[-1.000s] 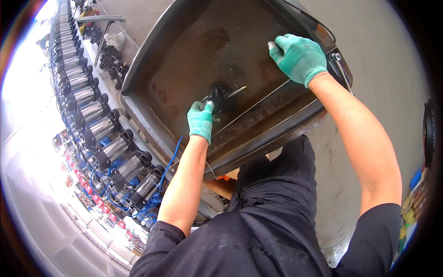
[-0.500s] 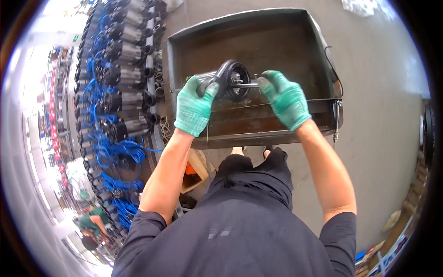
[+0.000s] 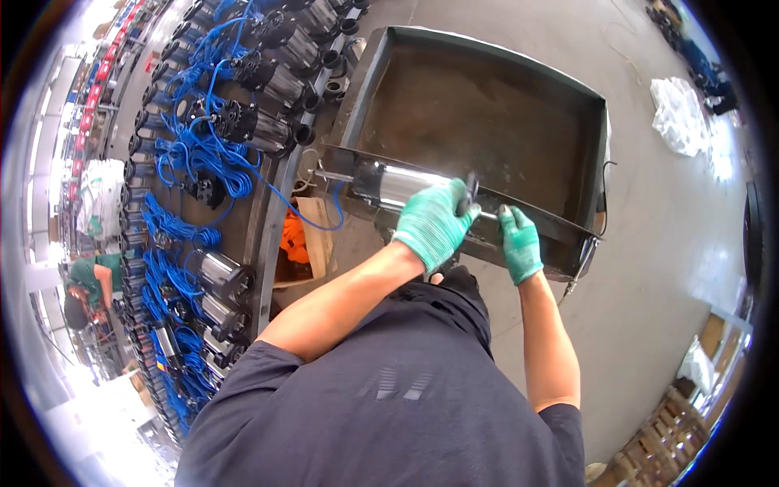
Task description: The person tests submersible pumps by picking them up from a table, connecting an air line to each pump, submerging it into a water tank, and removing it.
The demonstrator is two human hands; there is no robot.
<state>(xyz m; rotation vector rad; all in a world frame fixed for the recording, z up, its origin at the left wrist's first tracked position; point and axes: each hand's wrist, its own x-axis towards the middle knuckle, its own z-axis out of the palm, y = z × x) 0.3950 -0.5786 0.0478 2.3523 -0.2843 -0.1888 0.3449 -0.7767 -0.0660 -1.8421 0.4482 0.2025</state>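
Steadily, Along One Line

My left hand (image 3: 438, 219) is closed round the right end of the steel cylinder (image 3: 402, 185), which lies over the near side of the metal tray (image 3: 487, 114); my right hand (image 3: 519, 239) pinches the thin rod (image 3: 488, 216). I'd judge a firm left hold and a straight, unforced right one best.

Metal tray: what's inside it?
Inside the metal tray, a brown bottom shows; whether it's wet, I can't tell. The shiny cylinder, left hand and right hand cover parts of the near side, so whatever lies behind them is hidden.
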